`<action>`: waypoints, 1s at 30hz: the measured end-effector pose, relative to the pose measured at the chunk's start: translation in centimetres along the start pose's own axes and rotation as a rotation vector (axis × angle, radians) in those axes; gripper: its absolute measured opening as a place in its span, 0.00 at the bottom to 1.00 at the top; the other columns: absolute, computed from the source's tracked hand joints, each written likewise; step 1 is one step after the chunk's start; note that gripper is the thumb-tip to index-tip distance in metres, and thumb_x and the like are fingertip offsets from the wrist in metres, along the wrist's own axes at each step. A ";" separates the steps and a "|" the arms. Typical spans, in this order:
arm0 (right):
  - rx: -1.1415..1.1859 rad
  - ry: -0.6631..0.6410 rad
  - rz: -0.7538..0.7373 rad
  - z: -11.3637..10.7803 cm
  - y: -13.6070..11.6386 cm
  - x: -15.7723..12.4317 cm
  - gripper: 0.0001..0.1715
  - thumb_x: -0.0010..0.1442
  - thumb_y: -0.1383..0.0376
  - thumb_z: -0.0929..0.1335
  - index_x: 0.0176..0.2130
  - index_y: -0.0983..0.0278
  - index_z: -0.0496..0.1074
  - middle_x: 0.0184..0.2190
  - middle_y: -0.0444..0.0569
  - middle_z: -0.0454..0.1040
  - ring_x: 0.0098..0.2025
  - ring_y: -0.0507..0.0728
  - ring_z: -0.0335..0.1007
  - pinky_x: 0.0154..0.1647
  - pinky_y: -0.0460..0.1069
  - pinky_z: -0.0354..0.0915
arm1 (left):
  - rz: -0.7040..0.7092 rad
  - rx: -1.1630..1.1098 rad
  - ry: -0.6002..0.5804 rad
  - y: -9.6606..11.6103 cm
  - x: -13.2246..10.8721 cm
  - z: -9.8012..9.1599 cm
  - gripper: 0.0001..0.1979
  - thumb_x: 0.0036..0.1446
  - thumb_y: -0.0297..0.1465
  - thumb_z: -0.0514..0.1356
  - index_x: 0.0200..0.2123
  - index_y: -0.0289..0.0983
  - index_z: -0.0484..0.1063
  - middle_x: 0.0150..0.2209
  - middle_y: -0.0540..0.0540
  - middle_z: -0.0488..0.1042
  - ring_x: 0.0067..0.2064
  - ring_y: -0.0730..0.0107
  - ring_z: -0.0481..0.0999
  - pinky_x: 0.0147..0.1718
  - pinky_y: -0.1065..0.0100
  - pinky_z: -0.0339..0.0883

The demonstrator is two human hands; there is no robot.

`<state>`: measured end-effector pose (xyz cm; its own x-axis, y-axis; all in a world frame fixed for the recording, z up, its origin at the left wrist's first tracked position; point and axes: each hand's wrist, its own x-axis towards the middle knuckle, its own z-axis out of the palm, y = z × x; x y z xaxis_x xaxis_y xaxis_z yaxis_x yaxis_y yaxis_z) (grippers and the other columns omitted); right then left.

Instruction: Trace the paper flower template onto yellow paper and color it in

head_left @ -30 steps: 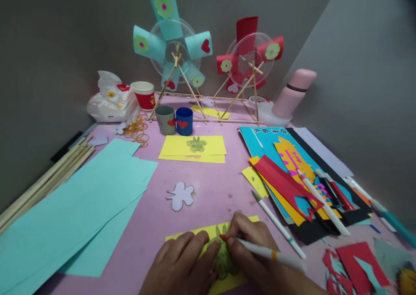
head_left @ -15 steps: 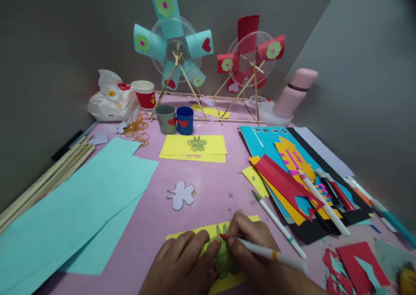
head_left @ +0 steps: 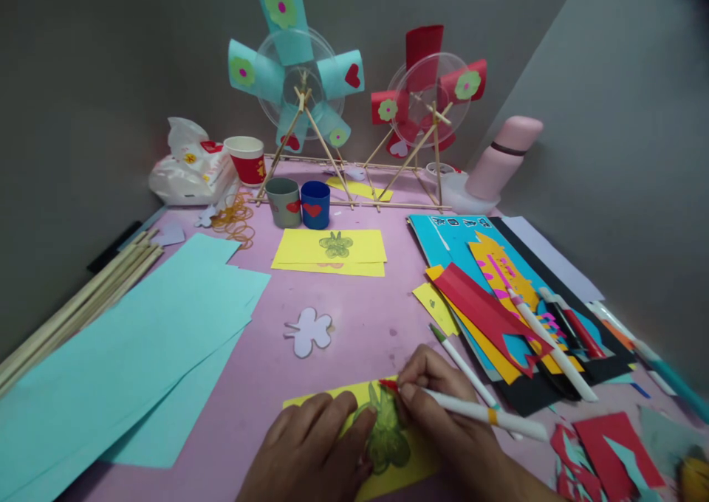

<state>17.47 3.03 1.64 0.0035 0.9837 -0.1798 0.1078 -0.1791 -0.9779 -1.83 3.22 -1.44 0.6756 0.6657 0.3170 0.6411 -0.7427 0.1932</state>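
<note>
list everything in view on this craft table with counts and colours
blue paper wheel: 1, light blue, back centre
red paper wheel: 1, red, beside it
cups: 3, red-white, grey, blue, before the wheels
plastic bag: 1, white, back left
rubber bands: pile, orange, by the bag
wooden sticks: bundle, tan, left edge
paper sheets: several, light blue, left
far yellow paper: stacked, yellow, centre
flower cut-out: 1, white, centre
bottle: 1, pink, back right
paper stack: 1, mixed colours, right
yellow sheet: 1, yellow, near edge
red-tipped pen: 1, white, held over that sheet
left hand: 1, pressing the yellow sheet
right hand: 1, fingers closed on the red-tipped pen
</note>
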 end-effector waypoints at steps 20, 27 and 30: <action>-0.260 -0.072 -0.212 -0.9 0.2 -0.2 0.09 0.63 0.62 0.60 0.30 0.61 0.60 0.23 0.40 0.58 0.25 0.52 0.55 0.26 0.47 0.53 | -0.009 0.098 -0.056 0.7 0.3 -0.1 0.15 0.60 0.37 0.58 0.51 0.49 0.66 0.44 0.53 0.74 0.41 0.64 0.72 0.36 0.62 0.62; -0.260 -0.055 -0.267 -0.8 0.9 -0.2 0.10 0.62 0.65 0.59 0.28 0.60 0.58 0.22 0.39 0.56 0.24 0.52 0.54 0.24 0.46 0.52 | 0.003 0.070 0.191 1.2 0.8 0.7 0.08 0.62 0.33 0.54 0.44 0.45 0.70 0.40 0.51 0.74 0.38 0.64 0.70 0.34 0.63 0.56; -0.282 -0.029 -0.280 -0.7 0.7 -0.1 0.12 0.63 0.64 0.59 0.27 0.60 0.58 0.22 0.39 0.57 0.25 0.52 0.55 0.25 0.46 0.53 | -0.006 0.055 0.245 1.4 1.0 0.9 0.07 0.61 0.33 0.56 0.42 0.44 0.70 0.39 0.51 0.74 0.38 0.64 0.69 0.34 0.63 0.54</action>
<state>18.22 2.79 1.01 -0.0926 0.9923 0.0825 0.3696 0.1112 -0.9225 0.06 2.93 -1.67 0.5680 0.6274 0.5327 0.6680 -0.7295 0.1469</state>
